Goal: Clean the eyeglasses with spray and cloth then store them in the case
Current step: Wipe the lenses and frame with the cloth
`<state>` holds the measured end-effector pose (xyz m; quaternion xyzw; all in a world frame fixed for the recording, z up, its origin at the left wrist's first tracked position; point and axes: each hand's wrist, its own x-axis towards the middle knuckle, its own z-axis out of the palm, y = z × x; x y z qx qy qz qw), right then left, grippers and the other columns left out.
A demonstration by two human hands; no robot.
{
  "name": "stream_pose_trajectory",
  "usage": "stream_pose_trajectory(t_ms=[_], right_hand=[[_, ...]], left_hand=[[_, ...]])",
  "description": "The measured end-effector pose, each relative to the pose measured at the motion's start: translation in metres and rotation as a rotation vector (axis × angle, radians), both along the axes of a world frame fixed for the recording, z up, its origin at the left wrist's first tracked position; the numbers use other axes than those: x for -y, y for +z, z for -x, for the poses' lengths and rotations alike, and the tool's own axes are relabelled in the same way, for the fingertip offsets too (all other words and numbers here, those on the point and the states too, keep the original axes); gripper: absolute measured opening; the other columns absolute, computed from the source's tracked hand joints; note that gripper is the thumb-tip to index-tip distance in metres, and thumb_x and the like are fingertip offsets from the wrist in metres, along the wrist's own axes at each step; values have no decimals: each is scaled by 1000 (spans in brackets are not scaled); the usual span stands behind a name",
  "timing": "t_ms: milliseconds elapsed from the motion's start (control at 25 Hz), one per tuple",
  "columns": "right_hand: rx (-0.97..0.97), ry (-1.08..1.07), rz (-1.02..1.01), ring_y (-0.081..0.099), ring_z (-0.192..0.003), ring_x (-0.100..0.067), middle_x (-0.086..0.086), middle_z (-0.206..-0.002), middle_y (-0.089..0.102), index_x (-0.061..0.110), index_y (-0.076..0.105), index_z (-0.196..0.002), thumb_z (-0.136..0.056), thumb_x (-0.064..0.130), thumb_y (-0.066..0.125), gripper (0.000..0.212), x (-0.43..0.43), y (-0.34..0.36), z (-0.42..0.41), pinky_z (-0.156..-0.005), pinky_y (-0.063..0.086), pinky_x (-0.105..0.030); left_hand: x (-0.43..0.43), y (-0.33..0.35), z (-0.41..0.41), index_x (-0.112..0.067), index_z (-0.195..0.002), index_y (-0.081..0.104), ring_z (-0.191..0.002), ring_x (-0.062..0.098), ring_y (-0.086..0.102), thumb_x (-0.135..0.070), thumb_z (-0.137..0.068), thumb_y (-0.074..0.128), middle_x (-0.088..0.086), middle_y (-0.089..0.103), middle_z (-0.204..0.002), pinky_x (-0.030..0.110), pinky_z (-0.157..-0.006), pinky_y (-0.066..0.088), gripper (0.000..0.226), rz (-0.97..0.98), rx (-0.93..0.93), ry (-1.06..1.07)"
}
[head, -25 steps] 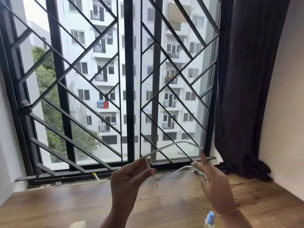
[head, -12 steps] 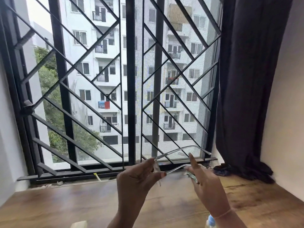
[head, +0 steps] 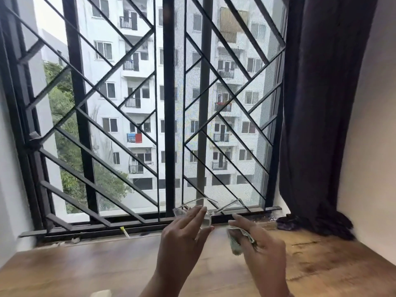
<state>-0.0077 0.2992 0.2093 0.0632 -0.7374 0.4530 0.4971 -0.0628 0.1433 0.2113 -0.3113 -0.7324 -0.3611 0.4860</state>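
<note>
Above tabletop (head: 107,264), near window grille (head: 120,129), I see both hands raised. Left hand (head: 184,234) grasping clear-framed glasses (head: 205,209) by one lens, fingers extended over frame; temples jut up and right toward grille. Right hand (head: 259,245) just beside, apart from glasses, grip clenched on crumpled cloth (head: 237,239) tucked under fingers. Glasses sit above and left of cloth, held clear of tabletop. Dark curtain (head: 321,103) hangs at right. No readable writing or brand visible on glasses or cloth; motion blur softens both.
</note>
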Motion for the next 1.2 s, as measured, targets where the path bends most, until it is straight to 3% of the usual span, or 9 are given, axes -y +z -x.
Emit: stream_pose_trajectory(t_ms=[120, 200, 280, 480, 680, 800, 920, 1080, 1200], right_hand=[[78, 94, 292, 67, -63, -4, 14, -69, 74, 28, 74, -70, -69, -6, 73, 34, 4, -1, 9, -62, 51, -13], [158, 133, 384, 68, -62, -19, 2, -66, 74, 24, 74, -70, -69, -5, 72, 29, 1, -14, 19, -64, 55, -30], [287, 169, 441, 67, -60, -26, -5, -63, 73, 19, 74, -71, -68, -6, 72, 26, -4, -35, 27, -62, 56, -37], [690, 153, 384, 57, -46, -6, -8, -61, 63, 13, 65, -72, -63, -11, 71, 27, -20, -109, 22, -43, 47, -20], [897, 35, 190, 49, -56, -17, -5, -65, 53, 24, 49, -77, -52, 2, 77, 43, -38, -163, 13, -49, 39, -19], [930, 44, 183, 47, -53, -13, -3, -60, 50, 25, 47, -80, -51, -1, 75, 48, -43, -177, 13, -52, 38, -20], [940, -19, 216, 48, -46, -6, -3, -58, 54, 26, 49, -81, -53, -2, 77, 49, -42, -184, 13, -49, 37, -10], [885, -105, 278, 58, -58, -18, -12, -66, 66, 20, 57, -96, -55, -3, 79, 52, -38, -189, 15, -56, 39, -2], [865, -100, 270, 59, -65, -2, -12, -70, 69, 16, 60, -107, -57, -4, 78, 57, -36, -195, 14, -59, 39, 1]], left_hand=[[-2, -4, 0, -8, -99, 71, -93, 16, 68, -34, -80, 56, 6, 72, -101, 22, -84, 48, 35, 112, -50, 50], [-1, -6, -1, -8, -99, 71, -94, 15, 68, -33, -80, 56, 5, 72, -101, 20, -87, 46, 35, 124, -49, 55], [2, -7, -2, -8, -98, 72, -95, 15, 68, -32, -79, 57, 6, 72, -100, 21, -87, 47, 34, 118, -59, 72], [8, -16, -4, -6, -97, 72, -94, 19, 68, -26, -81, 56, 9, 72, -100, 26, -84, 51, 31, 153, -91, 167], [8, -37, -4, -3, -97, 71, -93, 22, 69, -20, -81, 56, 12, 72, -99, 25, -96, 38, 28, 147, -118, 246], [6, -45, -7, -4, -96, 72, -92, 21, 69, -20, -81, 56, 10, 73, -98, 24, -93, 42, 27, 162, -130, 275], [3, -52, -9, -5, -95, 73, -91, 20, 69, -19, -81, 56, 9, 73, -96, 26, -92, 44, 26, 181, -151, 298], [0, -60, -6, -6, -95, 73, -91, 20, 69, -16, -79, 60, 9, 73, -96, 29, -92, 46, 23, 206, -172, 308], [1, -65, -6, -6, -96, 72, -93, 21, 69, -13, -73, 68, 9, 73, -98, 29, -94, 45, 24, 221, -157, 310]])
